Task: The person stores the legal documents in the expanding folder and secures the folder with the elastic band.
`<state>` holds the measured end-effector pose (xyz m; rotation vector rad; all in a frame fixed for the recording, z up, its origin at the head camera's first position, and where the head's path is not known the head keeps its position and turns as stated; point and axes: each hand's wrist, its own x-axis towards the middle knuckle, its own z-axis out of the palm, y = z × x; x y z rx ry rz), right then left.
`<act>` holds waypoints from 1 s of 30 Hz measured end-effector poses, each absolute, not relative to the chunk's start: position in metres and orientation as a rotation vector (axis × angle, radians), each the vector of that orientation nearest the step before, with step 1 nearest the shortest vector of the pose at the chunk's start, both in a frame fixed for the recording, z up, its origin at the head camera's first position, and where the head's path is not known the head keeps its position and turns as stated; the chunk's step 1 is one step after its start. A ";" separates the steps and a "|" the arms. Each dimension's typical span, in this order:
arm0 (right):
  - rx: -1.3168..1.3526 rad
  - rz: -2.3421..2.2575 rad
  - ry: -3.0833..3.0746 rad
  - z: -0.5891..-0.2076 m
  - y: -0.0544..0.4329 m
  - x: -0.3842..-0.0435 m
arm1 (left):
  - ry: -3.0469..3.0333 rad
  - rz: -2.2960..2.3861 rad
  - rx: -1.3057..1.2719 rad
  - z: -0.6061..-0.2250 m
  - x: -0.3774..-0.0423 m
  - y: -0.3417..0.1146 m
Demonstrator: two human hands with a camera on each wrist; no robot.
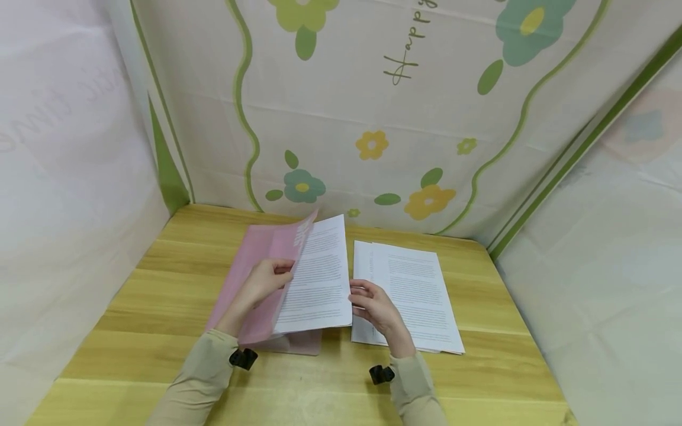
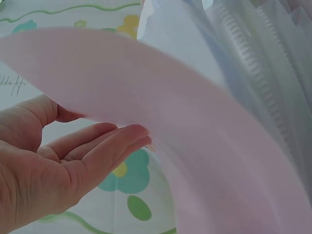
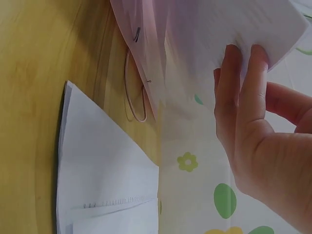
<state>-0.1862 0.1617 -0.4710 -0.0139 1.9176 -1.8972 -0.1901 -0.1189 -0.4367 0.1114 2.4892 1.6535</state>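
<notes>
My left hand (image 1: 266, 279) pinches the raised edge of a pink plastic folder (image 1: 234, 296) between thumb and fingers. In the left wrist view its cover (image 2: 195, 122) curves up, with several translucent leaves (image 2: 263, 63) behind it. A stack of printed sheets (image 1: 317, 278) lies tilted at the folder's right side, partly under the pink cover. With nearly straight fingers, my right hand (image 1: 377, 306) touches the right edge of that stack. The right wrist view shows its fingertips against the white paper (image 3: 214, 44); the thumb tip is hidden there.
A second pile of printed sheets (image 1: 415, 290) lies on the wooden table (image 1: 309, 384), right of the folder. A thin loop (image 3: 134, 92) hangs at the folder's edge. Flowered cloth (image 1: 341, 118) closes off the back; pale cloth walls stand at both sides.
</notes>
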 end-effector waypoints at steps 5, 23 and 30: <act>-0.030 -1.898 1.905 -0.471 0.156 -0.185 | 2.490 1.649 0.109 -0.434 -0.190 -0.119; -0.093 -1.912 1.865 -0.475 0.129 -0.181 | 2.488 1.670 0.119 -0.432 -0.187 -0.118; -0.097 -1.865 1.899 -0.473 0.128 -0.178 | 2.494 1.672 0.127 -0.434 -0.187 -0.119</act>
